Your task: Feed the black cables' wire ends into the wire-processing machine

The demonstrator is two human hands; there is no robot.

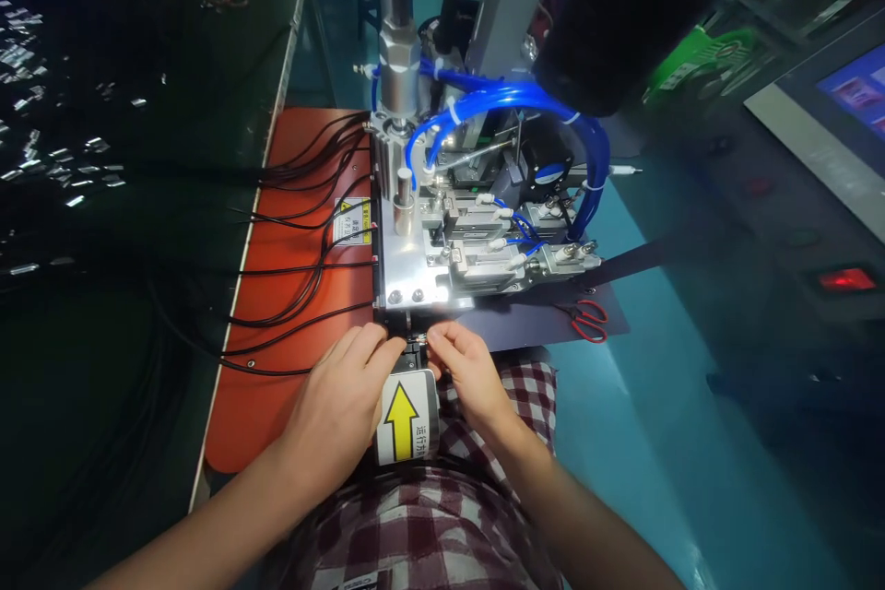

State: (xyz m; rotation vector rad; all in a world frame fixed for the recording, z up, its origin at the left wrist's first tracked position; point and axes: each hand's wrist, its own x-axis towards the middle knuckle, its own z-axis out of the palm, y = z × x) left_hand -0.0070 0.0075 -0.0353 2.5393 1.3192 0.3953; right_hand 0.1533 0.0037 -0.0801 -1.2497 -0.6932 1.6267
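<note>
A machine (pixel 415 267) with a shiny metal front plate stands before me. At its near edge, my left hand (pixel 349 378) is closed with bent fingers. A black cable (pixel 277 371) runs from the left into this hand, and the fingers hide its end. My right hand (pixel 466 364) pinches a small shiny metal piece (pixel 420 339) between thumb and fingertips, just right of the left fingertips. Its exact kind is too small to make out. Below the hands sits a rounded white label (pixel 405 419) bearing a yellow arrow.
Several black cables (pixel 304 272) cross the orange board (pixel 241 429) to the machine's left side. Blue air tubes (pixel 512 97) arch over the mechanism. Red-handled pliers (pixel 589 321) lie on the dark plate at right. A dark cabinet with a lit red switch (pixel 847 279) stands farther right.
</note>
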